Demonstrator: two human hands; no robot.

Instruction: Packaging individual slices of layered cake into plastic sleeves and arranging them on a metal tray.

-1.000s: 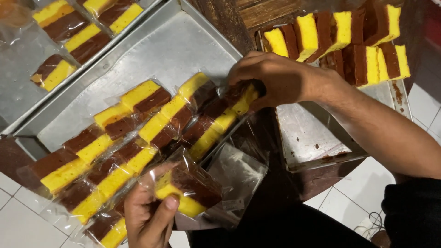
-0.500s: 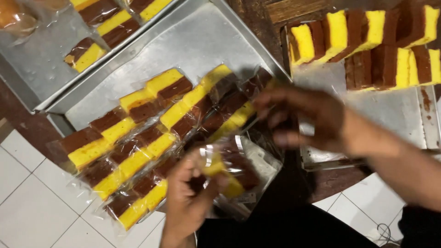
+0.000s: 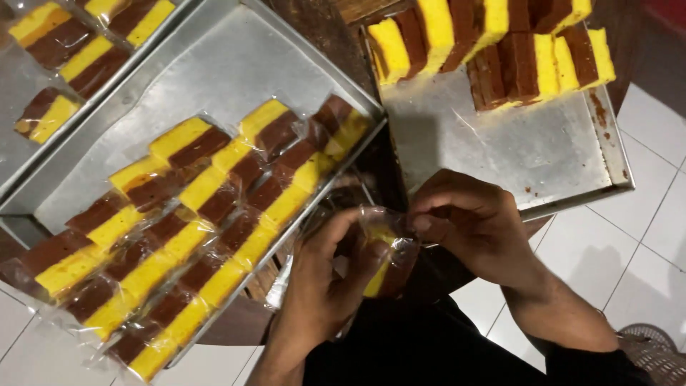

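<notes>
Both hands meet over my lap on one wrapped cake slice [image 3: 382, 266], yellow and brown, in clear plastic. My left hand [image 3: 325, 282] cups the slice from below and the left. My right hand [image 3: 475, 223] pinches the top of its plastic wrap between thumb and fingers. To the left lies a metal tray [image 3: 214, 64] holding several wrapped yellow-and-brown slices [image 3: 214, 207] in rows. Behind my right hand a second metal tray [image 3: 522, 150] carries several unwrapped slices [image 3: 493, 36] standing along its far edge.
A third tray [image 3: 21, 86] at the top left holds more wrapped slices. The trays rest on a dark wooden table [image 3: 321, 21]. White floor tiles [image 3: 643, 221] show on the right and lower left. A mesh basket rim [image 3: 654, 350] sits at the lower right.
My right hand has come back from the wrapped rows on the tray and joined my left hand at the slice. The view has shifted left.
</notes>
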